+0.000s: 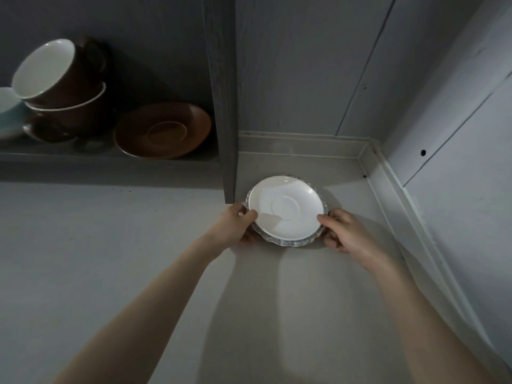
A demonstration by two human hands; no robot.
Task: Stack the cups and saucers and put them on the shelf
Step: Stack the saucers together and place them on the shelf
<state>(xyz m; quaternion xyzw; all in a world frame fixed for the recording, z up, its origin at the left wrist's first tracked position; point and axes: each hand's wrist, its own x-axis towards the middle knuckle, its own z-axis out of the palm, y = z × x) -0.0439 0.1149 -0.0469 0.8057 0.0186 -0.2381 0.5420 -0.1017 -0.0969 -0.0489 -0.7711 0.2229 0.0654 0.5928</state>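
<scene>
A white saucer [286, 206] lies on top of a fluted glass saucer [291, 241], both on the grey counter [110, 245] just right of the shelf's upright. My left hand [238, 223] grips the stack's left edge and my right hand [343, 231] grips its right edge. On the shelf [83, 159] at the upper left, two brown cups with white insides [55, 87] are stacked, the top one tilted. A brown saucer [163, 130] lies beside them on the shelf.
A pale blue cup [8, 115] shows at the far left edge of the shelf. The shelf's dark upright [224, 106] stands right next to the saucer stack. Grey walls close in the corner behind and to the right.
</scene>
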